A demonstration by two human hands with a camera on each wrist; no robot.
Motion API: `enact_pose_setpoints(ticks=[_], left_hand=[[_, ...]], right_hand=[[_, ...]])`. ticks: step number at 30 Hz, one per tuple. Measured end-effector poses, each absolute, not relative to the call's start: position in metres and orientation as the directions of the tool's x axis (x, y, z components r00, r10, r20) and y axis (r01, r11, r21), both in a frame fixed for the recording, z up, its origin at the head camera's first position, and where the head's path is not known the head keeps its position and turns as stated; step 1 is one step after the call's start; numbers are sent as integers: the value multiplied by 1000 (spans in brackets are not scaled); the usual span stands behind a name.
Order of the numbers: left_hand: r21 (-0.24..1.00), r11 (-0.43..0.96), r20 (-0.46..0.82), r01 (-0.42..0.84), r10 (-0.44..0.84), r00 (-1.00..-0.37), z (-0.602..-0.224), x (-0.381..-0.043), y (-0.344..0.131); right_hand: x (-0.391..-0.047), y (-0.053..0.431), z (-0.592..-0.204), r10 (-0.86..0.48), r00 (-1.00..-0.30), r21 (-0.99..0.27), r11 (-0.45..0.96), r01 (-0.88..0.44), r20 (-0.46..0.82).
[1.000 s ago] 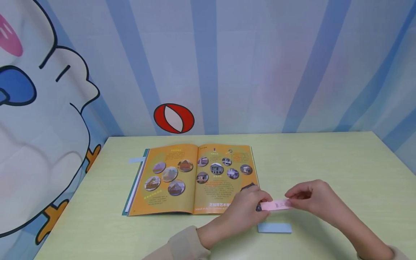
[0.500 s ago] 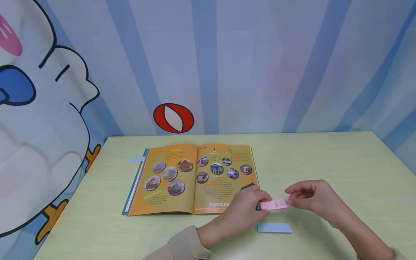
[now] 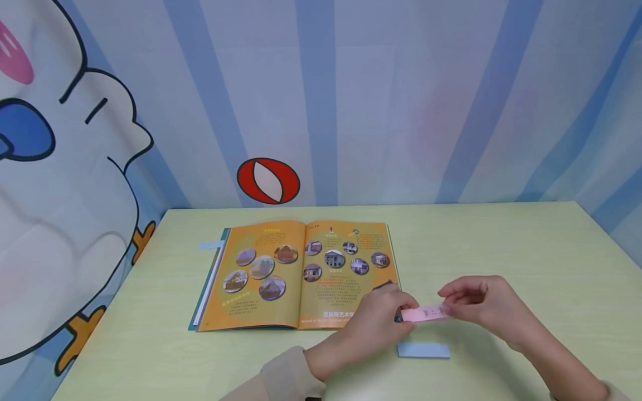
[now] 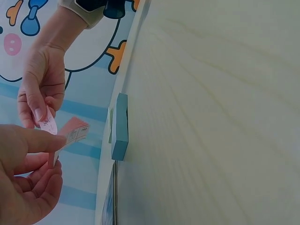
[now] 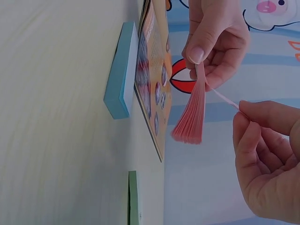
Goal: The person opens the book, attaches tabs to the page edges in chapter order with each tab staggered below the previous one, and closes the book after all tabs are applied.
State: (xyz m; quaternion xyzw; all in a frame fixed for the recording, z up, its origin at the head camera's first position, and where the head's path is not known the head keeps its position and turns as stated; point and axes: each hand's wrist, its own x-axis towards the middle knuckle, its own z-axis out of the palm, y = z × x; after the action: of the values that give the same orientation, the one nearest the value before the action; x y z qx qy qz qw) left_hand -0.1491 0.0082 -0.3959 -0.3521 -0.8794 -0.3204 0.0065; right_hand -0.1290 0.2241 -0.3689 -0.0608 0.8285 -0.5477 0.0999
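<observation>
Between thumb and fingers my left hand (image 3: 376, 314) grips one end of a pad of pink sticky notes (image 5: 190, 115), whose loose ends fan out in the right wrist view. One pink strip (image 3: 425, 314) with handwriting on it stretches from that hand toward the right. Its far end is pinched by the thumb and fingertips of my right hand (image 3: 486, 303). In the right wrist view this strip (image 5: 222, 97) stands apart from the fanned sheets and converges with them at the left fingertips. Both hands are raised above the table, right of the open book (image 3: 266, 312).
A blue sticky-note pad (image 3: 424, 350) lies on the pale table (image 3: 516, 245) below the hands. A green pad (image 5: 134, 197) shows in the right wrist view. A light blue tab (image 3: 210, 245) sticks out from the book's left edge. Behind the table hangs a striped backdrop (image 3: 361, 111).
My right hand has shifted very slightly left, still pinching the strip, and more of the handwriting shows. The left hand, the book and the blue pad look unchanged.
</observation>
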Motion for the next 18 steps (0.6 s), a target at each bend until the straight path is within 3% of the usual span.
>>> enact_pose_setpoints(ticks=[18], left_hand=[[610, 527, 236, 591, 591, -771, -398, -150, 10]], right_hand=[[-124, 217, -359, -201, -974, -919, 395, 18, -106]])
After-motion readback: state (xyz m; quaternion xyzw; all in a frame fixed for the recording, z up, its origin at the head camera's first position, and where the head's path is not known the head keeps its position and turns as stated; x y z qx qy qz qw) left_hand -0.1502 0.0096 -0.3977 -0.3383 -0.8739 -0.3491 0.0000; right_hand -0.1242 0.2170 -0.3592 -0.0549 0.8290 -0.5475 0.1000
